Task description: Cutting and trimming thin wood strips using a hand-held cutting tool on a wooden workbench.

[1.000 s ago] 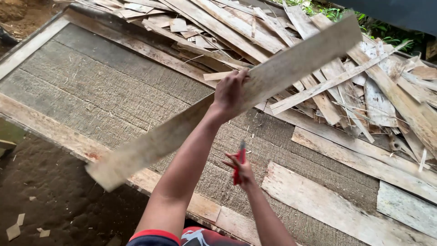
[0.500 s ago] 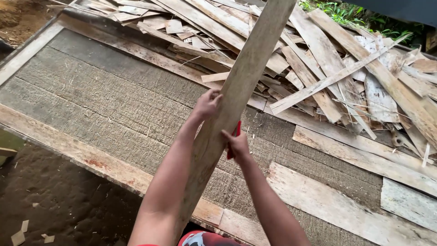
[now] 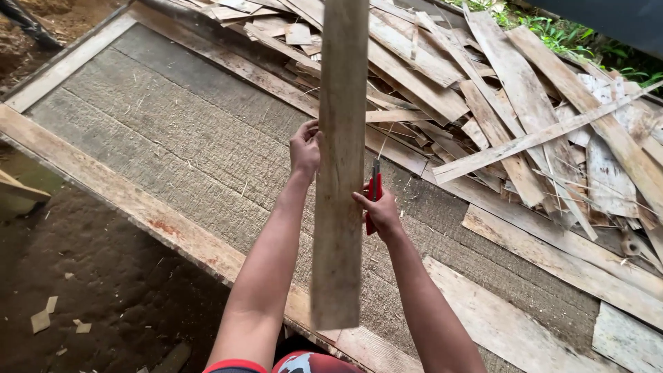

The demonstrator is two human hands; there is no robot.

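Upright plank (image 3: 338, 166) between hands, left hand (image 3: 305, 148), right hand (image 3: 376, 211) gripping its edges

Two hands (image 3: 305, 148), one held plank (image 3: 340, 173), one red cutter (image 3: 373, 193).

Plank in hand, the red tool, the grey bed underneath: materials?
Plank: bare, unpainted wood, pale with rough grain streaks. Red tool in the right hand: likely a plastic handle with a thin metal blade, mostly hidden. Grey bed: seemingly weathered, fibrous board, scored in lines; exact material unclear.
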